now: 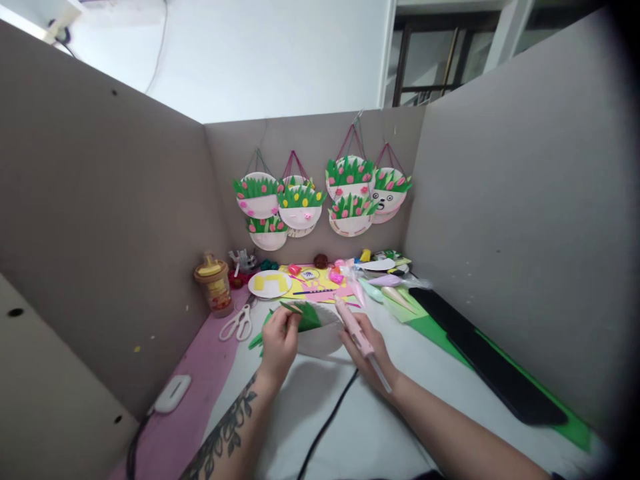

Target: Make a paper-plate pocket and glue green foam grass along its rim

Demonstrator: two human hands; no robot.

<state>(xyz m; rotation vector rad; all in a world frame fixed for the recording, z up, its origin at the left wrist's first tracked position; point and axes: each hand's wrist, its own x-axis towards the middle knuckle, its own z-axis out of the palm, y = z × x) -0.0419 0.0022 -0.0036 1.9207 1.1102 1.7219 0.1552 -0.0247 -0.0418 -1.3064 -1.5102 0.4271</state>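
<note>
My left hand (278,345) pinches a green paper grass strip (300,316) against the rim of a white paper plate (320,339) lying on the table in front of me. My right hand (367,350) grips a pink glue gun (354,326), its nozzle pointing up toward the plate's right edge and its black cord (327,421) trailing back toward me. Both hands sit close together over the plate.
White scissors (239,324) lie left of the plate, a yellow-lidded jar (215,285) behind them. A plate with yellow paper (270,283), paper scraps and clay pieces crowd the back. Finished grass-and-flower plates (300,203) hang on the rear wall. A black strip (480,353) on green paper lies at right.
</note>
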